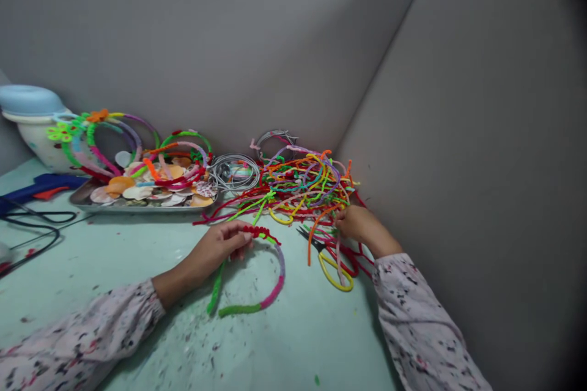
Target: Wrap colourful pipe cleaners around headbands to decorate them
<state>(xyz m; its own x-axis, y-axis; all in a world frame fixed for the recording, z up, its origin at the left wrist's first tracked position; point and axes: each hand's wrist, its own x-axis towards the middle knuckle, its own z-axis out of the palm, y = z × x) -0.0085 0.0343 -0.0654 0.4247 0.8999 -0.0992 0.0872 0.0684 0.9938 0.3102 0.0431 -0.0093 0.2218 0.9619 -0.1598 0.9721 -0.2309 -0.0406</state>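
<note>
My left hand (232,241) is closed on the top of a headband (280,269) wrapped in red, green, purple and pink fuzzy wire, held just over the table. Both ends of the band point toward me. At the right, my right hand (351,223) reaches to the near edge of a tangled pile of coloured pipe cleaners (302,180). Its fingers are pressed together around a pale pink pipe cleaner (339,256). Just left of that hand lie scissors with yellow handles (337,275) and an orange pipe cleaner (310,244).
A metal tray (147,210) of shells and finished headbands stands at the back left, beside a coil of grey wire (235,172). Farther left are a blue glue gun (41,186), black cables and a blue-lidded container (34,128). Grey walls bound the table (257,354).
</note>
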